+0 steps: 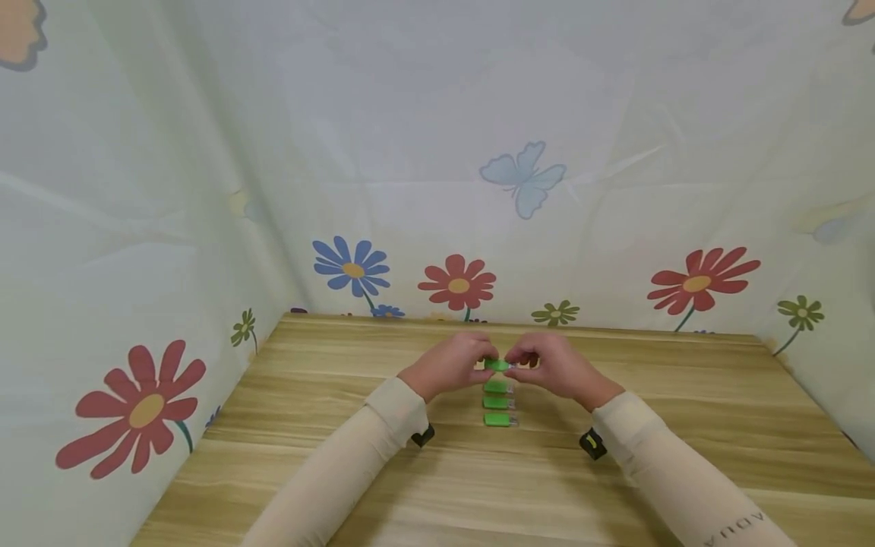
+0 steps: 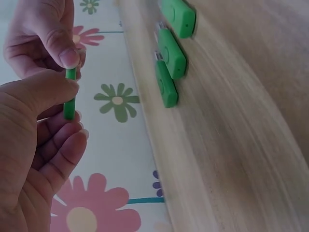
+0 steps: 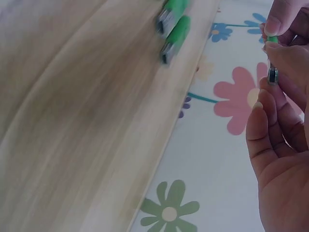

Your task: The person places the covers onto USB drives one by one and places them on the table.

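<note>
Both hands hold one green USB flash drive between them, raised above the table. My left hand pinches the drive's green end between thumb and fingers. From the other side, my right hand pinches it at the metal plug end, and the plug shows between thumb and fingers in the right wrist view. On the table nearer to me lie three more green USB drives, a far one, a middle one and a near one, stacked in a column with plugs pointing right.
The wood-grain table reaches back to a pale curtain printed with flowers and a butterfly, which also hangs along the left side. Dark wrist devices sit under both sleeves, one at the left wrist and one at the right wrist.
</note>
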`<state>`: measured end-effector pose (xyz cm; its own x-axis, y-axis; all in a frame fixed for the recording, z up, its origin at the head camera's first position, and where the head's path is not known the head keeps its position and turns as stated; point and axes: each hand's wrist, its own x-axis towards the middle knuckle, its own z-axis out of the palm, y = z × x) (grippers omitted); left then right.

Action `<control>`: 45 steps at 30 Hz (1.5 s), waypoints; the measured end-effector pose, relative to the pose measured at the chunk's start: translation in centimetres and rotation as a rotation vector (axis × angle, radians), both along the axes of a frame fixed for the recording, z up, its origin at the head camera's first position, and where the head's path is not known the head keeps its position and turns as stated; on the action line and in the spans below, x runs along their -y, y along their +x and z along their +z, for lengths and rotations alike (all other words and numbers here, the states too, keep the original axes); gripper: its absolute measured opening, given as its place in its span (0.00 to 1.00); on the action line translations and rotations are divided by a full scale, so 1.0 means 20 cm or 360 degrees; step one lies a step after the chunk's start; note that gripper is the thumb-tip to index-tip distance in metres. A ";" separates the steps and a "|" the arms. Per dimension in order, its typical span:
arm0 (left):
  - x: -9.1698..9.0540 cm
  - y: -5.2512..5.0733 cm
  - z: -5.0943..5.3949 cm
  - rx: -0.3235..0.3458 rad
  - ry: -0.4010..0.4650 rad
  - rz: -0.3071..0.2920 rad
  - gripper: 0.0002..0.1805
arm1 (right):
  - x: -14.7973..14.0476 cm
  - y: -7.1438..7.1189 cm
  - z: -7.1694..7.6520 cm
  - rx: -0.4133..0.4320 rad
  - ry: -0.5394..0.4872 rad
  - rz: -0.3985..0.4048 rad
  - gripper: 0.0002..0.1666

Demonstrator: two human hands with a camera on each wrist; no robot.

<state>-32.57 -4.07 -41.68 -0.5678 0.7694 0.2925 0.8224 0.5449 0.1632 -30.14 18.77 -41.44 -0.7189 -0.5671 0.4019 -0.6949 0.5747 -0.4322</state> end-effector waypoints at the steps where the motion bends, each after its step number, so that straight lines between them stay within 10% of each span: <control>1: -0.01 -0.02 -0.01 0.0011 -0.0013 0.0014 0.07 | 0.00 -0.01 0.00 0.0009 0.0025 -0.0009 0.07; 23: -0.08 -0.27 -0.20 0.0265 -0.0210 0.0135 0.02 | 0.03 -0.20 -0.14 0.0260 0.0157 -0.0037 0.04; 45: -0.12 -0.32 -0.27 0.0246 -0.0281 0.0120 0.04 | 0.00 -0.26 -0.23 0.0323 0.0207 -0.0023 0.03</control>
